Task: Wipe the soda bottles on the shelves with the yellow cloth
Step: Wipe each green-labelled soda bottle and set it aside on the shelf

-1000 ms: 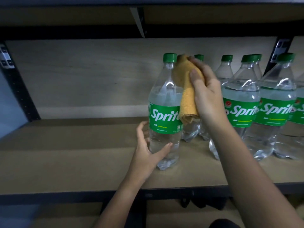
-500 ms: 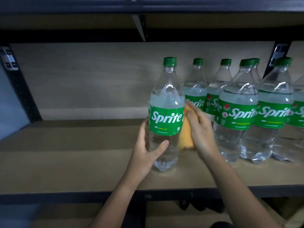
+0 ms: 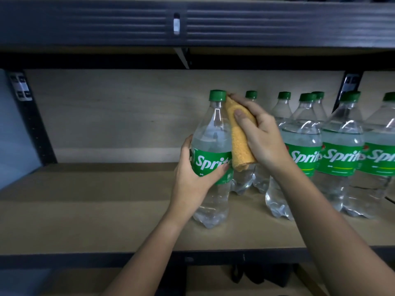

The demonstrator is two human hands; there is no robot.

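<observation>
My left hand (image 3: 193, 178) gripping the near Sprite bottle (image 3: 212, 159) around its label on the wooden shelf (image 3: 96, 210), my right hand (image 3: 259, 135) clutching the yellow cloth (image 3: 240, 144), pressing it against the bottle's right shoulder, more bottles (image 3: 342, 150) standing to the right

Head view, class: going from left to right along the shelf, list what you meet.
Dark shelf post → left hand → held Sprite bottle → yellow cloth → right hand → row of standing Sprite bottles.
</observation>
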